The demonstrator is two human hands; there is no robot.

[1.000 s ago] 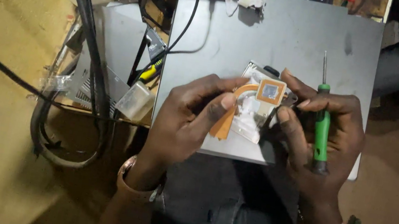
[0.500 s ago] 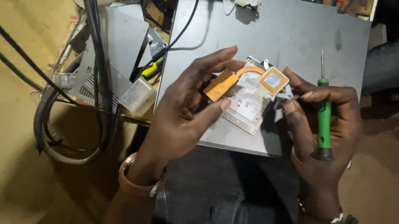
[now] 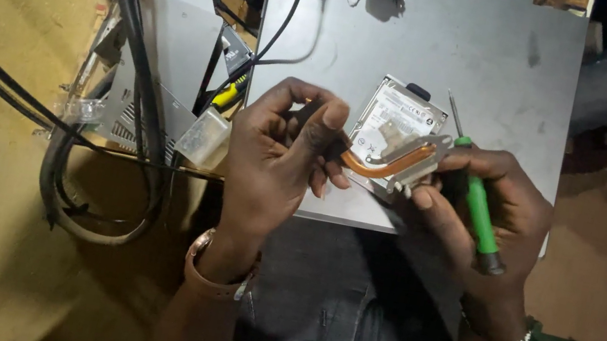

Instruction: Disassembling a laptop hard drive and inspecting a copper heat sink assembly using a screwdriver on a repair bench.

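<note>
I see my left hand [image 3: 281,154] raised over the near edge of a closed grey laptop [image 3: 496,71], fingers curled narrow, thumb pressed toward the fingertips. It grips one end of a curved copper pipe [image 3: 388,163]; the exact contact point is hidden behind the thumb. My right hand [image 3: 482,219] holds two items at once. Its fingertips pinch the metal bracket at the other end of the copper pipe, and its palm and outer fingers clamp a screwdriver [image 3: 473,200] with a green handle. The screwdriver shaft points away from me, past the right fingertips.

The copper pipe spans the gap between both hands, arching downward in the middle. Directly beyond it, between the two hands and resting on the laptop, lies a flat silver hard drive [image 3: 397,112]. Whether pipe and drive touch, I cannot tell.

To the left of my left hand lies a bundle of black cables [image 3: 127,39] and a small clear plastic box [image 3: 203,138]. A bracelet [image 3: 214,275] sits on the left wrist.
</note>
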